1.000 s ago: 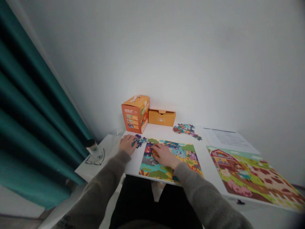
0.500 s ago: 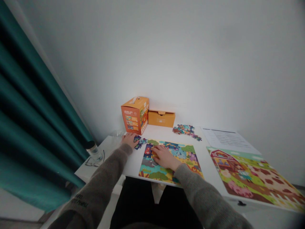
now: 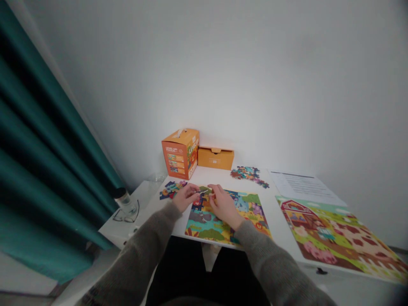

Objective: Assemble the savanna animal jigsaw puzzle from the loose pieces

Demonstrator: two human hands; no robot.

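The left hand point(image 3: 185, 197) and the right hand point(image 3: 223, 205) meet over the far left corner of a flat, glossy jungle puzzle point(image 3: 228, 216), fingers curled inward and pinching a small green puzzle piece point(image 3: 205, 190) between them just above the picture. Both sleeves are soft grey knit.

Well to the left of the left hand, heavy teal curtains point(image 3: 41, 170) hang in deep folds. Nearer, on a low white ledge, a clear round jar point(image 3: 123, 199) with a dark cap stands beside thin wire-framed glasses point(image 3: 126, 214). Just left of the left hand, a small heap of loose pieces point(image 3: 170, 189) lies on the smooth white desk point(image 3: 274, 212).

Beyond the hands, a tall orange cardboard box point(image 3: 180, 153) stands upright, touching a low, flat orange box point(image 3: 216, 157) by the wall. Past the right hand, another scatter of knobbed pieces point(image 3: 250, 174) lies. Further right lie a printed paper sheet point(image 3: 302, 185) and a large rectangular farm puzzle point(image 3: 338, 238) with a red barn.
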